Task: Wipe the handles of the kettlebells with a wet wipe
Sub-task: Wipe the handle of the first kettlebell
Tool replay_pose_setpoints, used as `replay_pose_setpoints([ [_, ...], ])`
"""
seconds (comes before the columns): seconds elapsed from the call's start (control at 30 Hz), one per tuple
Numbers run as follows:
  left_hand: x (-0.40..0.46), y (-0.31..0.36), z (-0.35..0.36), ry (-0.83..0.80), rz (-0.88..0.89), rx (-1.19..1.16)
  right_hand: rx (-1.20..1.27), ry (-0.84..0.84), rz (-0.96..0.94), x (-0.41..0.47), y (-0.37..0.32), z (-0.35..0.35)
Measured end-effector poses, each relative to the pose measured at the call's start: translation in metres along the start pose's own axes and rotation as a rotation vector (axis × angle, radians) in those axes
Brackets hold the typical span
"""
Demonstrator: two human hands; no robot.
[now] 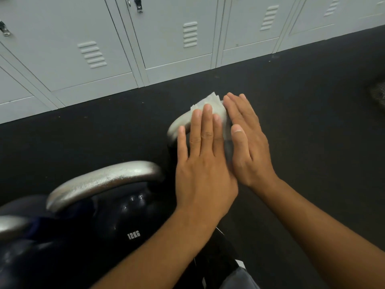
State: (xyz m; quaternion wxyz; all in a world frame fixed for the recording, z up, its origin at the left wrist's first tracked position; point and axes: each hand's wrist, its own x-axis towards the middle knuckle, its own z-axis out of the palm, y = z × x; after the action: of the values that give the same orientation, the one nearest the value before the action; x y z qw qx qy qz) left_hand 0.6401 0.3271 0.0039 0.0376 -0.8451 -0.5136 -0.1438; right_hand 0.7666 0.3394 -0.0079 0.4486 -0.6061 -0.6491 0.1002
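The left hand [205, 163] and right hand [248, 142] lay flat, fingers straight, pressing a soft, limp white wet wipe [210, 105] over the far black kettlebell's silver metal handle [179, 126] on the floor [312, 142]; heavy, likely steady.

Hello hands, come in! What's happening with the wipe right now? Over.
Left hand and right hand flat, fingers straight, pressing wipe on far handle. Near handle untouched. Nothing blocking.
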Motion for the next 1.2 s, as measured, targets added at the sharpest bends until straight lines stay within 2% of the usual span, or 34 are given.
replay_pose_setpoints([
  [0.2, -0.014, 0.019, 0.035, 0.177, -0.233, -0.257, 0.031, -0.054, 0.011, 0.001, -0.003, -0.005],
  [0.37, -0.015, 0.028, 0.046, 0.22, -0.457, -0.452, 0.084, -0.132, -0.008, 0.006, -0.001, -0.013],
  [0.43, -0.014, 0.033, 0.044, 0.257, -0.445, -0.531, 0.09, -0.134, -0.005, 0.007, 0.0, -0.015],
  [0.53, -0.004, 0.036, 0.038, 0.318, -0.335, -0.561, 0.104, -0.149, 0.008, 0.007, 0.001, -0.015],
  [0.73, -0.005, 0.033, 0.047, 0.38, -0.506, -0.714, 0.186, -0.144, 0.031, 0.006, 0.004, -0.018],
  [0.87, -0.009, 0.039, 0.046, 0.342, -0.535, -0.788, 0.211, -0.136, 0.068, 0.006, 0.004, -0.015],
  [1.03, -0.008, 0.042, 0.04, 0.362, -0.369, -0.698, 0.095, -0.179, 0.053, 0.004, 0.005, -0.014],
  [1.2, -0.013, 0.041, 0.056, 0.343, -0.565, -0.766, 0.096, -0.149, 0.056, -0.001, 0.005, -0.011],
])
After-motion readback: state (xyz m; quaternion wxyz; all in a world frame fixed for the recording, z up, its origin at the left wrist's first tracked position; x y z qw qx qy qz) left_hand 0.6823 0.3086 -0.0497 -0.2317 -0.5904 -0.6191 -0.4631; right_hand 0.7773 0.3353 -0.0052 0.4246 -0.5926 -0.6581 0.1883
